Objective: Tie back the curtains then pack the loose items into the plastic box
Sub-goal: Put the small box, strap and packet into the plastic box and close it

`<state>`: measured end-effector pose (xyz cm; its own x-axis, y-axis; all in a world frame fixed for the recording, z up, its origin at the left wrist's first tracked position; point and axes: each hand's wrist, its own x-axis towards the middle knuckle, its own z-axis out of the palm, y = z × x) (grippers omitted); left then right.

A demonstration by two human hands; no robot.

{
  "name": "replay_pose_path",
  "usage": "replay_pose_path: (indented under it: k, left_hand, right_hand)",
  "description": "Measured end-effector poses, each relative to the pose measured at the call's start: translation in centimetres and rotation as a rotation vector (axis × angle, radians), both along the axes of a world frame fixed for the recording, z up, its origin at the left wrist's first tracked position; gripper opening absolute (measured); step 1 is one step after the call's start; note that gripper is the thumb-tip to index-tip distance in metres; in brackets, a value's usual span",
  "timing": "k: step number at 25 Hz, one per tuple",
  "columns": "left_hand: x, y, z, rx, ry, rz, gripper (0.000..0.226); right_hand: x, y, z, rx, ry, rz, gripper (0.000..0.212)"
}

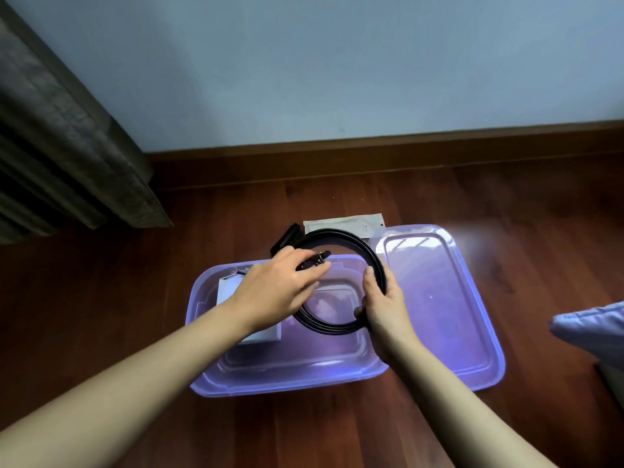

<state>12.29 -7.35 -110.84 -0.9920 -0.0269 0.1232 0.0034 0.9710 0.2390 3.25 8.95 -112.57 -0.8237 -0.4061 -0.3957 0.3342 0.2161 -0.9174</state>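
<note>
A purple see-through plastic box point(287, 383) stands on the wooden floor in front of me. Over it I hold a black belt point(351, 243) coiled into a loop. My left hand point(280, 288) grips the coil at its buckle end, on the left. My right hand point(383, 304) pinches the coil's right side. A white carton point(228, 288) lies inside the box at the left, partly under my left forearm. The grey curtain point(60, 143) hangs at the far left.
The box's purple lid point(449, 298) lies on the floor, right of the box. A white flat packet point(344, 222) and a small black object point(287, 238) lie behind the box near the skirting board. A pale blue cushion or bedding corner point(594, 329) juts in at the right.
</note>
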Motion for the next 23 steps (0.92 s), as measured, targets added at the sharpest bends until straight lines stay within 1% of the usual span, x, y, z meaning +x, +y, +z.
replay_pose_path:
  k: [2, 3, 4, 5, 7, 8, 9, 12, 13, 15, 18, 20, 23]
  left_hand:
    - [0.3, 0.3, -0.5, -0.125, 0.109, 0.052, 0.036]
    - [0.4, 0.6, -0.8, -0.157, 0.155, 0.074, 0.032]
    - [0.3, 0.8, -0.8, -0.137, 0.178, 0.121, 0.031]
    - [0.2, 1.0, -0.8, -0.062, 0.167, 0.2, 0.031]
    - [0.0, 1.2, -0.5, 0.187, 0.106, 0.38, 0.034]
    - [0.0, 1.3, -0.4, 0.294, 0.053, 0.413, 0.035]
    - [0.1, 1.3, -0.4, 0.346, 0.017, 0.405, 0.034]
    - [0.0, 1.0, -0.6, 0.385, -0.034, 0.356, 0.032]
    - [-0.1, 0.8, -0.9, 0.384, -0.067, 0.353, 0.034]
    - [-0.5, 0.6, -1.5, 0.353, -0.15, 0.326, 0.039]
    - [-0.6, 1.3, -2.7, 0.231, -0.303, 0.251, 0.041]
    - [-0.8, 2.0, -3.2, 0.155, -0.37, 0.233, 0.042]
    - [-1.6, 2.6, -3.6, 0.026, -0.421, 0.237, 0.04]
  right_hand:
    - [0.4, -0.2, 0.5, 0.0, -0.007, -0.001, 0.03]
    - [0.5, -0.2, 0.7, 0.003, -0.017, -0.002, 0.03]
    - [0.7, -0.1, 0.8, 0.004, -0.034, -0.003, 0.03]
    - [1.0, 0.0, 0.7, 0.002, -0.059, -0.006, 0.031]
    - [1.4, 0.2, 0.7, -0.014, -0.097, -0.003, 0.03]
    - [1.5, 0.2, 0.8, -0.021, -0.105, 0.003, 0.03]
    - [1.5, 0.2, 1.0, -0.014, -0.101, 0.005, 0.03]
    - [1.6, 0.1, 1.6, 0.061, -0.047, 0.02, 0.025]
    - [1.7, 0.2, 1.7, 0.119, -0.013, 0.033, 0.026]
    - [1.8, 0.7, 1.5, 0.293, 0.128, 0.117, 0.026]
    - [2.0, 1.5, 0.2, 0.671, 0.363, 0.34, 0.015]
    - [2.2, 1.6, -0.4, 0.845, 0.416, 0.41, 0.012]
    - [1.9, 1.3, -1.9, 1.008, 0.496, 0.499, 0.01]
